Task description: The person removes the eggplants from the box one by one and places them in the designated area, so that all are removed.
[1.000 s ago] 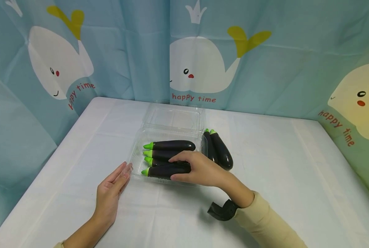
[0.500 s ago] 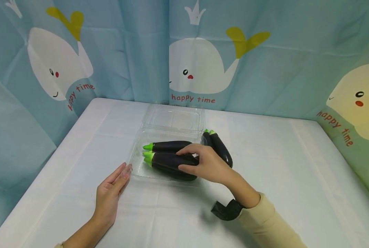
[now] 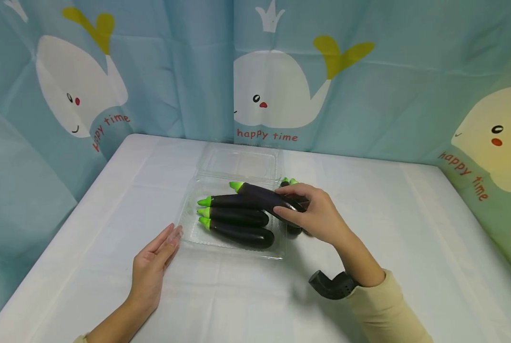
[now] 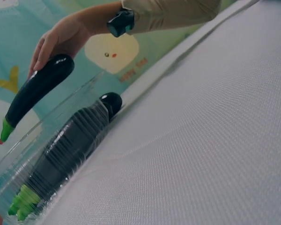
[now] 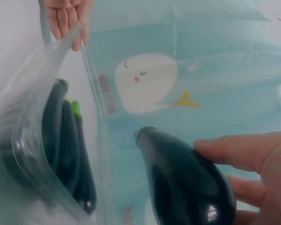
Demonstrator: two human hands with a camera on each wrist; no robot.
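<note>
My right hand (image 3: pixel 324 214) grips an eggplant (image 3: pixel 260 194) with a green stem end by its thick end, lifted above the box's right side. In the left wrist view this eggplant (image 4: pixel 40 89) hangs above the box wall, stem down. Three more eggplants (image 3: pixel 234 216) lie side by side in the clear plastic clamshell box (image 3: pixel 234 248), stems to the left. My left hand (image 3: pixel 150 271) pinches the box's front left corner between thumb and fingers. The box's lid (image 3: pixel 240 162) stands open, folded back away from me.
Beside the box on the right, more eggplants (image 3: pixel 294 230) lie on the white-covered table (image 3: pixel 388 228), mostly hidden behind my right hand. A blue curtain (image 3: pixel 187 71) with whale prints surrounds the table's back and sides. A black wrist camera (image 3: pixel 332 286) sits on the right wrist.
My right hand has lifted one eggplant out of the row in the box and carried it up and right. Three eggplants now lie in the box. The left hand has stayed at the corner.
</note>
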